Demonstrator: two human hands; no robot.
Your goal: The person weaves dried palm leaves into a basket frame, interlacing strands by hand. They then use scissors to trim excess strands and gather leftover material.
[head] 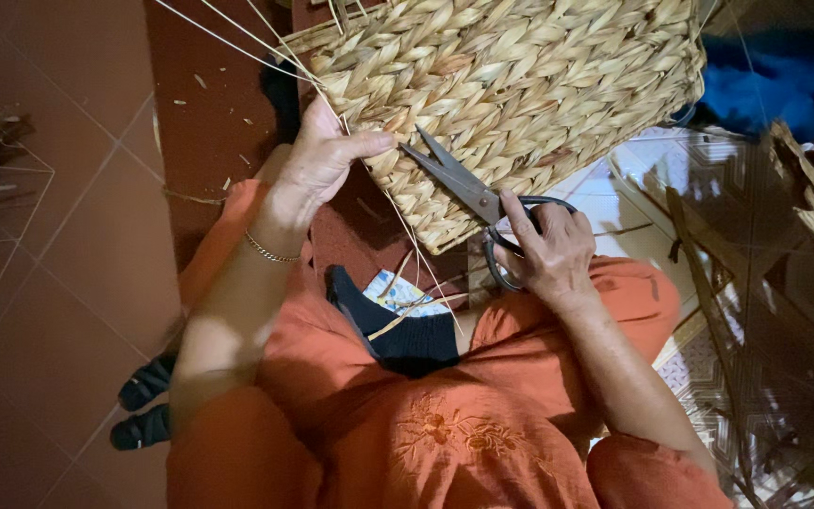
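- Head view: a woven straw basket fills the upper middle, tilted, with its lower corner hanging over the person's lap.
- The left hand presses against the basket's left edge, thumb stretched out along the weave and fingers tucked behind it, out of sight.
- A thin bracelet sits on the left wrist.
- The right hand closes around the black handles of a pair of scissors, forefinger laid along the top.
- The scissor blades are parted, their tips lying on the basket's weave near the left thumb.
- Loose thin straw strands stick out from the basket's upper left corner; others trail down over the lap.
- The person wears orange clothing and sits above a reddish tiled floor.
- Dry plant strips lie heaped at the right.
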